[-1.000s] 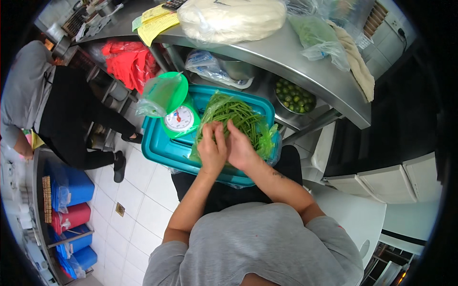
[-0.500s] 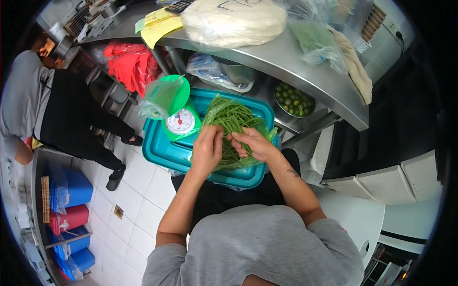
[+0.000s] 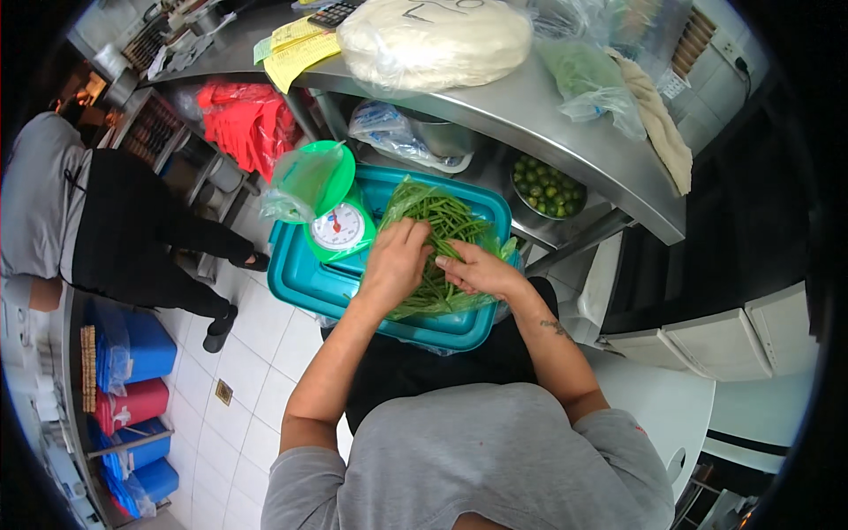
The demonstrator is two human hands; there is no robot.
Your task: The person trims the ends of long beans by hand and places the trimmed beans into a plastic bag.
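Long green beans [image 3: 439, 209] lie in a heap in an open, thin green plastic bag [image 3: 426, 309]. The bag rests on a teal plastic tub [image 3: 300, 283] over my lap. Back of the hand upward, my left hand [image 3: 397, 263] reaches over the heap with its fingers curled down on beans; its fingertips are hidden. Close to its right, my right hand [image 3: 477, 269] is closed round some beans, thumb against the fingers. A green dial scale [image 3: 338, 227] stands on the tub to the left of the beans, with a crumpled clear bag [image 3: 305, 181] on its pan.
Ahead is a steel counter [image 3: 565, 124] bearing a large bagged white mass [image 3: 433, 40] and yellow papers [image 3: 296, 53]. Beneath it sits a bowl of small green fruits [image 3: 548, 187]. A red plastic bag [image 3: 252, 124] hangs farther left. Another person [image 3: 132, 212] bends over at left.
My left hand has moved forward and right over the beans, close to my right hand. The right hand has shifted only slightly. The other person has moved a little.
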